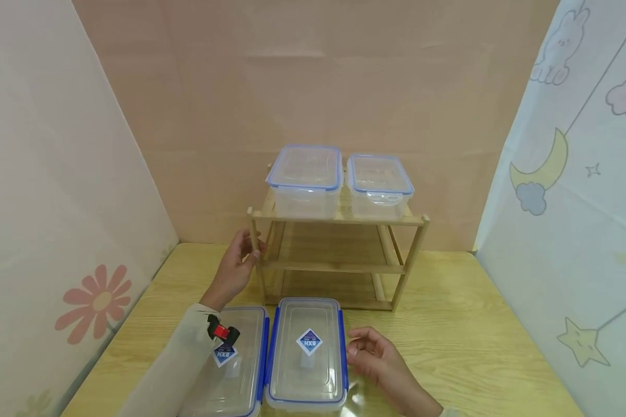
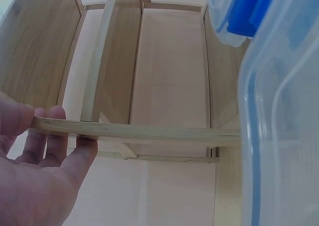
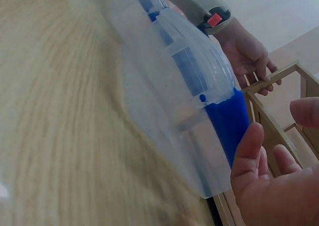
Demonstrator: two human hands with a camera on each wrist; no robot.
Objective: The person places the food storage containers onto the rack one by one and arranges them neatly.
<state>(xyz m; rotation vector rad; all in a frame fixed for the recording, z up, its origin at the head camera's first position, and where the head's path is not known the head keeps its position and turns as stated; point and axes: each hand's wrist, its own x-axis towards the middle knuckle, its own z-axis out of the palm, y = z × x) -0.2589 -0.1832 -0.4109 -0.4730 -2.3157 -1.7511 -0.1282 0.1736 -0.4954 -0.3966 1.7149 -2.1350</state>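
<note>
My left hand [image 1: 235, 271] grips the front left post [image 2: 164, 132] of a wooden three-level rack [image 1: 339, 267], thumb on one side and fingers on the other. Beside a flat clear food container [image 1: 305, 382] with blue clips and a diamond label is my right hand [image 1: 383, 368]. Its fingers are loosely bent and hold nothing; in the right wrist view the fingertips are close to a blue clip [image 3: 229, 128], and I cannot tell if they touch. A second labelled flat container [image 1: 242, 388] lies to the left, partly hidden by my left forearm.
Two deeper clear containers with blue-edged lids, a larger one [image 1: 308, 171] and a smaller one [image 1: 378, 174], stand side by side on the rack's top shelf. The wooden table [image 1: 464, 347] extends right of the rack. Fabric walls [image 1: 318, 75] enclose the back and sides.
</note>
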